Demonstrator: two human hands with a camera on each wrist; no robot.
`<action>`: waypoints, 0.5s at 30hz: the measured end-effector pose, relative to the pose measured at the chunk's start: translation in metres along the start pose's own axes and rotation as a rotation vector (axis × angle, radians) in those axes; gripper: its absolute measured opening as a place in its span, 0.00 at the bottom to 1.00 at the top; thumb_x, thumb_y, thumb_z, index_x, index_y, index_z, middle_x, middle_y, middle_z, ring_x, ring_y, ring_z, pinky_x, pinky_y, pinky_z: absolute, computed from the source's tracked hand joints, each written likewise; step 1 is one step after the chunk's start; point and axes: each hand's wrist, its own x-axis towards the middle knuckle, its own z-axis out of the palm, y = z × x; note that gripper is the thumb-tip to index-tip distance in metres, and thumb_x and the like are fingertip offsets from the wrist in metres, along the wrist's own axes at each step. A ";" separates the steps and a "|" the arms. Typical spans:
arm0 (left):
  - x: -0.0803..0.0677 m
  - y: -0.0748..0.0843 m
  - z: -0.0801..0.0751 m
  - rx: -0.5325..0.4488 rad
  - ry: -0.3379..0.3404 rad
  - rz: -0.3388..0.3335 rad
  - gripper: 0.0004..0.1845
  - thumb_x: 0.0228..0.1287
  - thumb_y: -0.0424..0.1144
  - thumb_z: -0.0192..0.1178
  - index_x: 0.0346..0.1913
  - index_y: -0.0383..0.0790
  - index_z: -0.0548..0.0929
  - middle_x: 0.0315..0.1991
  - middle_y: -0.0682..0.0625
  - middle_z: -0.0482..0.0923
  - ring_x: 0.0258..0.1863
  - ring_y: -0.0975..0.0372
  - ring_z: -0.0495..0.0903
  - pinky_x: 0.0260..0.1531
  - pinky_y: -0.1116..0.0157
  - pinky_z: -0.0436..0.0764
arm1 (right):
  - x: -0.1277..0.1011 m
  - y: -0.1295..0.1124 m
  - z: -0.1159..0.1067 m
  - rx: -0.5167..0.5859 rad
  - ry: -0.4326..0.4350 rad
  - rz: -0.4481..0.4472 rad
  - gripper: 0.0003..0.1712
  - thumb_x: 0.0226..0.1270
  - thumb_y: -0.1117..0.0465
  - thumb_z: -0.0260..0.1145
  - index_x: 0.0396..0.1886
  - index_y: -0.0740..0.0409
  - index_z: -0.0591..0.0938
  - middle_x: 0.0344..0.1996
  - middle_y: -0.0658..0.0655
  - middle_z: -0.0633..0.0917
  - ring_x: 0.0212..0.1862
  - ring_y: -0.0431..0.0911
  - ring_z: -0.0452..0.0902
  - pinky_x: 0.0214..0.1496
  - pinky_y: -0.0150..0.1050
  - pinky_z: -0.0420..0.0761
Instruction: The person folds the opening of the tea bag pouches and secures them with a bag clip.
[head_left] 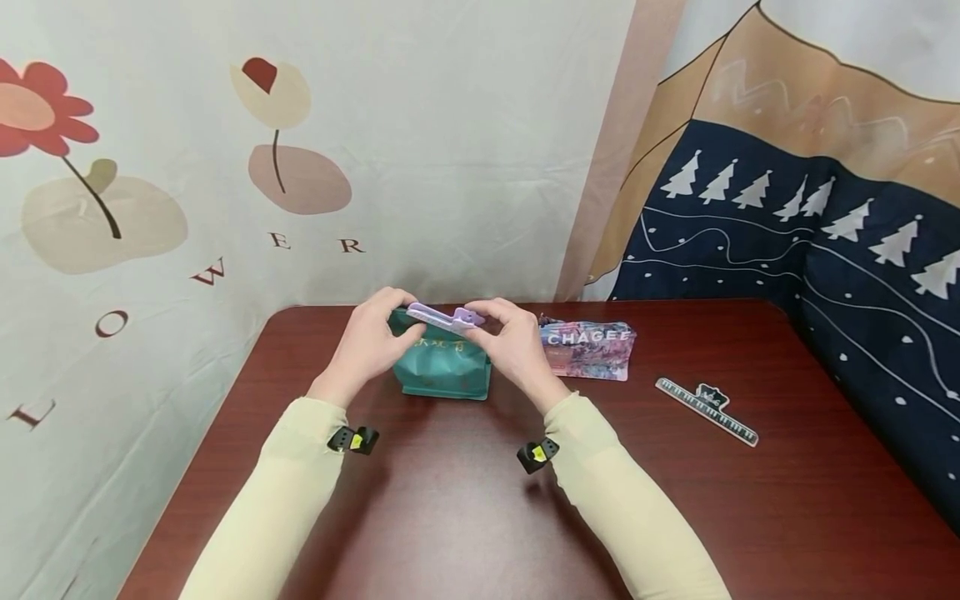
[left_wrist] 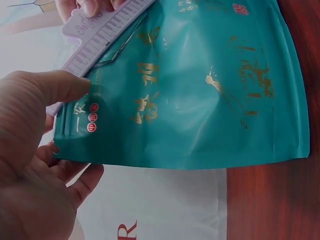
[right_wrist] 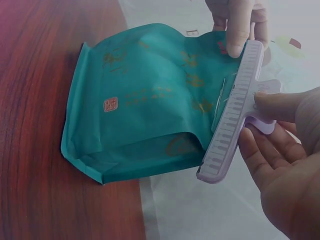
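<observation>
Pinching 1 straight lilac clip (right_wrist: 235,112) in near-closed right fingers (right_wrist: 257,162), 1 glossy green pouch (right_wrist: 145,107) in left fingers (left_wrist: 86,184); right of green pouch, 1 patterned pouch (head_left: 588,354).

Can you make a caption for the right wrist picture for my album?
Right hand pinching a purple clip at the top of a green bag.

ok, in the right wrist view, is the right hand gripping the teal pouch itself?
No, the right hand pinches the purple clip by its tab, clear of the teal pouch.
</observation>
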 end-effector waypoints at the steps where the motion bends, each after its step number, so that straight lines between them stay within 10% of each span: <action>1: -0.001 0.001 0.000 -0.002 0.002 0.001 0.13 0.64 0.35 0.71 0.49 0.38 0.83 0.46 0.44 0.81 0.44 0.52 0.77 0.47 0.52 0.78 | -0.001 0.000 -0.001 0.005 -0.003 0.005 0.16 0.63 0.66 0.77 0.51 0.57 0.90 0.46 0.56 0.89 0.45 0.50 0.84 0.49 0.48 0.85; 15: -0.008 0.015 -0.003 -0.031 0.107 0.053 0.23 0.63 0.34 0.70 0.60 0.36 0.81 0.55 0.41 0.80 0.54 0.49 0.77 0.54 0.48 0.77 | -0.008 0.007 -0.018 0.052 -0.025 0.012 0.17 0.65 0.69 0.74 0.54 0.61 0.88 0.45 0.58 0.89 0.44 0.50 0.86 0.48 0.45 0.86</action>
